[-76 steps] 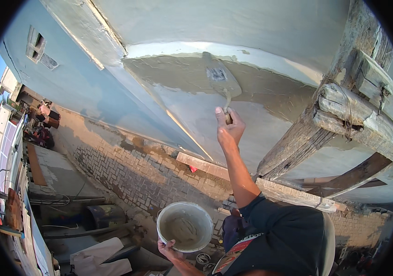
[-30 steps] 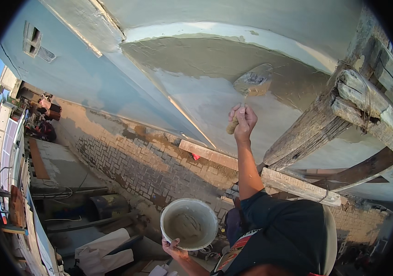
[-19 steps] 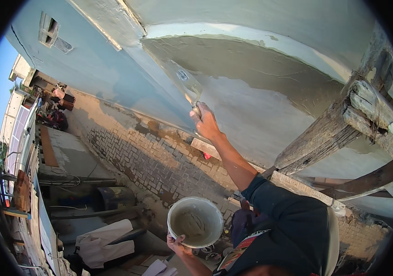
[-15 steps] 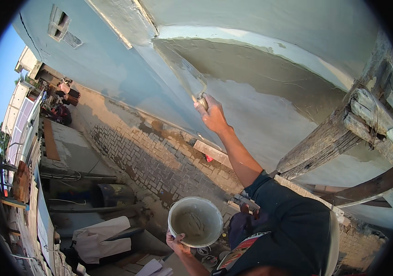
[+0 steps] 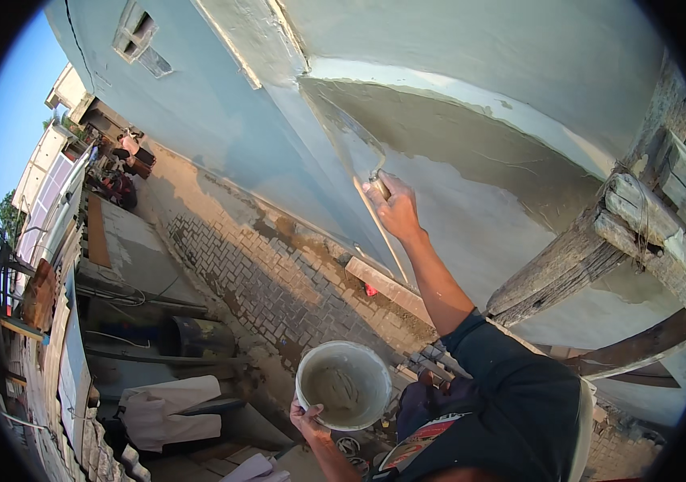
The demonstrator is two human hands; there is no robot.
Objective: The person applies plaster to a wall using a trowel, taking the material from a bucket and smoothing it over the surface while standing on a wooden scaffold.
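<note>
Got my right hand (image 5: 395, 205) wrapped around the handle of the trowel (image 5: 361, 132), fingers closed on it. The blade's up near the top left corner of the wall panel (image 5: 463, 213), running along its left edge; I see it nearly side-on, so can't tell if the whole face is touching. There's a darker plaster band (image 5: 455, 132) across the panel's upper edge, with a ragged lower border over the paler grey. My left hand (image 5: 307, 419) is down low, gripping the near left rim of a round bucket (image 5: 375, 371), thumb over the lip, with grey mortar (image 5: 335, 391) in the bottom. Chunky wooden beams (image 5: 552, 273) stand by the panel's right edge, and brick paving (image 5: 270, 277) runs along below its bottom edge.
</note>
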